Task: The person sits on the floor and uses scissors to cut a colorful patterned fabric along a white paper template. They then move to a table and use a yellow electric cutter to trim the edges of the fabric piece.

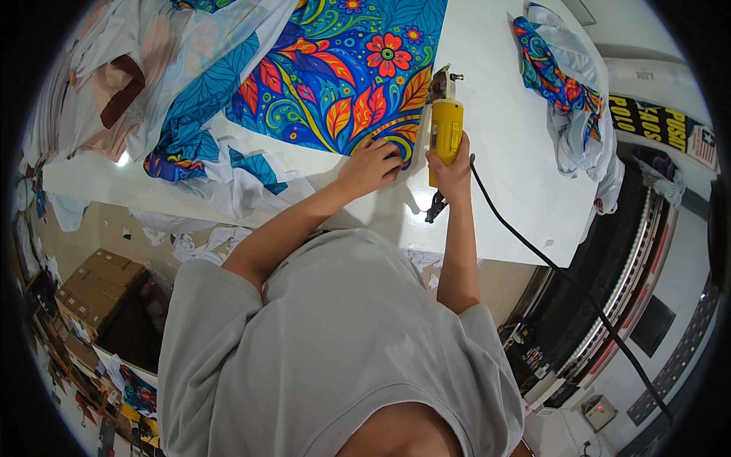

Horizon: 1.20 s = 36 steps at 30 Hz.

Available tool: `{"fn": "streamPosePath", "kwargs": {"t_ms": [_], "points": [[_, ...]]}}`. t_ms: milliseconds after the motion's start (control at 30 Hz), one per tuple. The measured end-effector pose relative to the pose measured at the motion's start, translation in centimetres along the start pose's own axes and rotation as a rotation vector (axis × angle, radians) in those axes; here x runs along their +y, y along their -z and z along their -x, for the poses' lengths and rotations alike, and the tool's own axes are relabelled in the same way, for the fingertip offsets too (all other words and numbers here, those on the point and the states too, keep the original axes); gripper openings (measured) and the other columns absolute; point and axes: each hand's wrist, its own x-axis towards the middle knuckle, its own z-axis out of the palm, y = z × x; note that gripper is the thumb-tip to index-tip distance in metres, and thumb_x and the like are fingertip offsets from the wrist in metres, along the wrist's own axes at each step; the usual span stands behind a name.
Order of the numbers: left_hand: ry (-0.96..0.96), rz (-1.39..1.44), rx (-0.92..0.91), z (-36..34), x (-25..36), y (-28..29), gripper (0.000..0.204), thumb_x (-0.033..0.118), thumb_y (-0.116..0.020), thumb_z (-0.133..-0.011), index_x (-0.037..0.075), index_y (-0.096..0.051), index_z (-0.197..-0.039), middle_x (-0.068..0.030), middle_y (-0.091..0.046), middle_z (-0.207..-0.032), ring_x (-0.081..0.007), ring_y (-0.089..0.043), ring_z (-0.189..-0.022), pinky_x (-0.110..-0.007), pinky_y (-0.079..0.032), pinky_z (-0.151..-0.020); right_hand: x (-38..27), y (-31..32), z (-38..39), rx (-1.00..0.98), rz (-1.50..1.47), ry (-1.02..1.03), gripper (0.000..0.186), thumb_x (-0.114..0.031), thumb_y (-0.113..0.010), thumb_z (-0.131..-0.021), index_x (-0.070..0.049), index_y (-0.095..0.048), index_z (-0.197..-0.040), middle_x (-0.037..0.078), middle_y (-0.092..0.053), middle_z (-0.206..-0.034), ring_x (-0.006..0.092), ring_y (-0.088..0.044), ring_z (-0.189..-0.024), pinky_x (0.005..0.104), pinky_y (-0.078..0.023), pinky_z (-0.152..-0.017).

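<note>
My right hand (454, 169) is wrapped round the yellow body of an electric fabric cutter (446, 126). The cutter's metal head points away from me and lies along the right edge of a printed fabric (304, 84). Blue, with red flowers and orange leaves, this fabric lies flat on the white table. My left hand (372, 166) rests on the fabric's near right corner, fingers bent and pressing down; nothing shows gripped in it. From the cutter's lower end a black cord (525, 255) runs off to the lower right.
Crumpled white and teal cloth (198, 114) heaps at the table's left. Another bundle of printed scraps (560, 91) lies on its right side. Beyond the right edge stands a long dark machine (601, 305). A cardboard box (103, 289) sits on the floor at left, near scattered scraps.
</note>
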Motion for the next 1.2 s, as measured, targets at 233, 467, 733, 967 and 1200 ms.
{"fn": "streamPosePath", "kwargs": {"t_ms": [233,467,733,967,1200], "points": [[0.004,0.016,0.015,-0.1,0.1,0.0,0.015,0.021,-0.07,-0.078,0.016,-0.066,-0.091,-0.0009,-0.059,-0.102,-0.024,-0.054,-0.106,-0.045,-0.04,-0.097,1.0,0.0,-1.6,0.019,0.025,0.05,0.073,-0.013,-0.072,-0.081,-0.001,-0.035,-0.143,0.017,-0.063,-0.113,0.0238,-0.066,-0.095,0.0342,-0.055,-0.081],[0.007,0.042,0.008,-0.1,0.1,0.1,0.013,0.02,-0.07,-0.079,0.015,-0.066,-0.09,0.0,-0.059,-0.1,-0.023,-0.055,-0.103,-0.044,-0.041,-0.094,0.7,0.1,-2.9,0.028,0.044,0.066,0.073,-0.013,-0.073,-0.08,0.0,-0.036,-0.142,0.017,-0.063,-0.112,0.0237,-0.066,-0.095,0.0341,-0.055,-0.08],[0.01,0.047,0.019,-0.1,0.1,0.1,0.013,0.019,-0.07,-0.079,0.015,-0.066,-0.091,0.0005,-0.059,-0.099,-0.0222,-0.055,-0.103,-0.043,-0.041,-0.093,0.5,0.3,-4.7,0.017,0.03,0.068,0.072,-0.012,-0.073,-0.08,0.002,-0.037,-0.14,0.016,-0.063,-0.112,0.0225,-0.065,-0.094,0.0329,-0.054,-0.08],[-0.006,0.04,0.035,-0.2,0.1,0.1,0.014,0.019,-0.069,-0.08,0.015,-0.066,-0.093,0.0005,-0.058,-0.101,-0.0223,-0.054,-0.104,-0.045,-0.041,-0.094,1.9,0.3,-6.9,-0.001,-0.02,0.128,0.068,-0.01,-0.073,-0.081,0.003,-0.038,-0.137,0.014,-0.062,-0.109,0.0206,-0.063,-0.091,0.032,-0.054,-0.078],[0.019,0.077,0.006,-0.1,0.0,0.0,0.014,0.019,-0.069,-0.081,0.015,-0.066,-0.093,0.0006,-0.059,-0.103,-0.0222,-0.054,-0.106,-0.046,-0.04,-0.095,1.7,0.4,-8.8,-0.045,-0.075,0.126,0.064,-0.01,-0.072,-0.08,0.0,-0.04,-0.135,0.016,-0.062,-0.112,0.0258,-0.064,-0.101,0.0366,-0.052,-0.086]]}}
